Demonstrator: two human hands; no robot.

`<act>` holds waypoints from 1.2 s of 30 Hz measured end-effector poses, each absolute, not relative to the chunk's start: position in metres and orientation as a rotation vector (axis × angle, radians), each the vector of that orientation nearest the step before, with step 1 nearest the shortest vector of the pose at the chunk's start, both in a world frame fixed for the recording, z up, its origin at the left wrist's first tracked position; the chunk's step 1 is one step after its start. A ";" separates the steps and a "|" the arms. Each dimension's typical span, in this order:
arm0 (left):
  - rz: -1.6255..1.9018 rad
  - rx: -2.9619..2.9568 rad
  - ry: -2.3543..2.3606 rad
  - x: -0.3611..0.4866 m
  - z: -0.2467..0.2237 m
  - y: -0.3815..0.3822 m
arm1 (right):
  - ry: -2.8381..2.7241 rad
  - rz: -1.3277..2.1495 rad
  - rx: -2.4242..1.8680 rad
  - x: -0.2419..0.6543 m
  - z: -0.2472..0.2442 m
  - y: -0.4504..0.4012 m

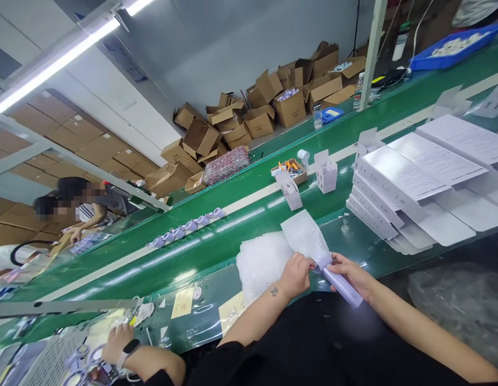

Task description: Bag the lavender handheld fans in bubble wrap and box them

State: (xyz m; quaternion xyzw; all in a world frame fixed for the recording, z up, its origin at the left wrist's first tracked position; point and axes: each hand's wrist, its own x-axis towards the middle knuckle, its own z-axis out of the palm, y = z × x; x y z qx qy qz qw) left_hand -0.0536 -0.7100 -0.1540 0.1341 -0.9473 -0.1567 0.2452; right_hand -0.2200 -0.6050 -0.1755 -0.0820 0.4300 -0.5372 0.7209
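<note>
A lavender device (342, 285) with a long handle is held in front of my body. My right hand (351, 274) is wrapped round its upper handle. My left hand (298, 274) is closed on the edge of a bubble-wrap bag (306, 235), beside the device's head. The head sits at the mouth of the bag, partly covered by it. A stack of bubble-wrap bags (260, 264) lies on the green bench to the left of the device, behind my left forearm.
Flat white boxes (424, 166) are stacked at the right. Small open white boxes (326, 171) and a parts tray (291, 170) stand behind. Lavender parts (184, 229) line the conveyor. A co-worker's hand (119, 343) is at lower left.
</note>
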 end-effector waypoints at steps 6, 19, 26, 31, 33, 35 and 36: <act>-0.471 0.357 -2.701 -0.045 -0.171 -0.702 | 0.989 -1.288 0.035 -0.203 -0.164 -0.595; -1.847 1.164 -1.937 -0.090 -0.132 -0.704 | 1.365 -1.212 -0.158 -0.207 -0.153 -0.578; -2.139 0.868 -1.596 -0.058 -0.089 -0.720 | 1.502 -1.285 -0.757 -0.244 -0.080 -0.575; -2.128 0.528 -1.845 -0.060 -0.094 -0.738 | 1.146 -1.431 -0.768 -0.212 -0.076 -0.605; -2.239 0.516 -1.907 -0.068 -0.109 -0.734 | 1.077 -1.400 -0.831 -0.198 -0.081 -0.612; -2.212 0.602 -1.859 -0.073 -0.124 -0.727 | 1.150 -1.410 -0.902 -0.197 -0.081 -0.609; -2.158 0.659 -1.807 -0.072 -0.130 -0.723 | 1.266 -1.482 -0.896 -0.204 -0.078 -0.603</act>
